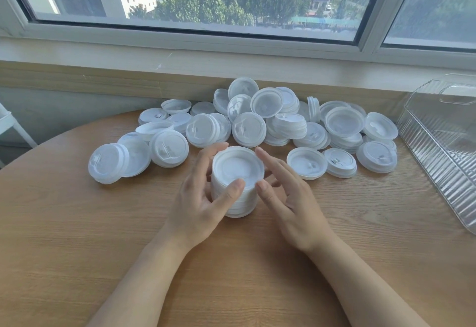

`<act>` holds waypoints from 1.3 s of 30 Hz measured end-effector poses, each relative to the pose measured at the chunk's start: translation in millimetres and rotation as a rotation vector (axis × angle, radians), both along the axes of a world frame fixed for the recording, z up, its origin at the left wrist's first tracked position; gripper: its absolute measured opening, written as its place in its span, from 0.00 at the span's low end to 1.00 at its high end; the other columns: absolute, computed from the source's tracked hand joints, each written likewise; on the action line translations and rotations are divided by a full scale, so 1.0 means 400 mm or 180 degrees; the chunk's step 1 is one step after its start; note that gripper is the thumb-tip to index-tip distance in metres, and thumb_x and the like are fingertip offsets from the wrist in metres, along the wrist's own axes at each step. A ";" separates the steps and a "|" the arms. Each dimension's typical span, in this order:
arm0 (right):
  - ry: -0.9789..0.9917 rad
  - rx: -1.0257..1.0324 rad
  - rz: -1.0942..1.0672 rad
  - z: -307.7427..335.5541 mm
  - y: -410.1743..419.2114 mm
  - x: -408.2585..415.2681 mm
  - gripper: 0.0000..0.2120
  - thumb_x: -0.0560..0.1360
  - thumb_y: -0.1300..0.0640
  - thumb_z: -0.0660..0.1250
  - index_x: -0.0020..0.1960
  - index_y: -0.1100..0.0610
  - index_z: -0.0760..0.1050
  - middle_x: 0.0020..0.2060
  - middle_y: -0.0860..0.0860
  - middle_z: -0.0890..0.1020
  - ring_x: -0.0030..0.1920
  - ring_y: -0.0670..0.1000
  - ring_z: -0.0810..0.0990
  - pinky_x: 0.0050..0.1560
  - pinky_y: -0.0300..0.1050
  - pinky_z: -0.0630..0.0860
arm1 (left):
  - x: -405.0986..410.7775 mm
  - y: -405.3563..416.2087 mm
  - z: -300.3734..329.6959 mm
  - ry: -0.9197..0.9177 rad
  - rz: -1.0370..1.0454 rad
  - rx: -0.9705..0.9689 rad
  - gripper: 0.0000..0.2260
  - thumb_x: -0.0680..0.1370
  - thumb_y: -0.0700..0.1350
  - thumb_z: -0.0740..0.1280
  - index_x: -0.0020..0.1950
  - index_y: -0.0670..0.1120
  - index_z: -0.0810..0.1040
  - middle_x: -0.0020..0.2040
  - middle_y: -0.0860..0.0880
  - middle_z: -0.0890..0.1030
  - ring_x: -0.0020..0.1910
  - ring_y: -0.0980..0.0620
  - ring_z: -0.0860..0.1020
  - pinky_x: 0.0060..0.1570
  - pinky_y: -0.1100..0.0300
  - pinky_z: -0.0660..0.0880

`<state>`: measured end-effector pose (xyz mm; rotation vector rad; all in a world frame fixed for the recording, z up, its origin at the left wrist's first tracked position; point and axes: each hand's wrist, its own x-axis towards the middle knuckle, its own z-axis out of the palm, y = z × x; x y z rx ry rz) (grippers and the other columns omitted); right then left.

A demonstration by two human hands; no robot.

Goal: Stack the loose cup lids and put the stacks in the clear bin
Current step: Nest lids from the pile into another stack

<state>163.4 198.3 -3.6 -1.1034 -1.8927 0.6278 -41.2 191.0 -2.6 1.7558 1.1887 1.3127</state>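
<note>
White plastic lid stack (237, 182) stands mid-table; left hand (206, 197) cups it, right hand (286, 197) spread beside. Bin (438, 146) is at 3 o'clock; a loose squeeze might topple it in transit.

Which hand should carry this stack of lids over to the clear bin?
Probably the right hand. The bin stands at the table's right edge, on that hand's side, so it would not cross the body. The left hand already curls round the stack, but it would have to reach across.
</note>
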 end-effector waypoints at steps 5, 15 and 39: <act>-0.0702 0.0042 -0.0250 -0.023 0.016 0.008 0.31 0.84 0.37 0.53 0.82 0.49 0.62 0.76 0.43 0.70 0.76 0.43 0.66 0.77 0.48 0.63 | -0.012 0.003 0.014 -0.0129 0.0185 0.0043 0.25 0.75 0.59 0.70 0.69 0.52 0.72 0.61 0.60 0.81 0.63 0.57 0.80 0.59 0.68 0.74; -0.1674 0.0065 -0.0259 -0.034 0.020 0.004 0.29 0.81 0.36 0.52 0.78 0.44 0.68 0.70 0.38 0.74 0.73 0.45 0.65 0.75 0.48 0.62 | -0.056 0.022 0.006 -0.0001 0.1193 0.0247 0.27 0.74 0.66 0.68 0.69 0.57 0.72 0.62 0.68 0.76 0.63 0.64 0.75 0.59 0.74 0.67; -0.1262 -0.0052 -0.0409 -0.035 0.029 0.011 0.41 0.73 0.32 0.72 0.80 0.39 0.60 0.69 0.38 0.73 0.72 0.43 0.68 0.76 0.47 0.63 | -0.050 0.023 0.000 0.0097 0.1012 0.0015 0.31 0.74 0.69 0.67 0.74 0.59 0.70 0.67 0.61 0.78 0.67 0.59 0.75 0.65 0.61 0.72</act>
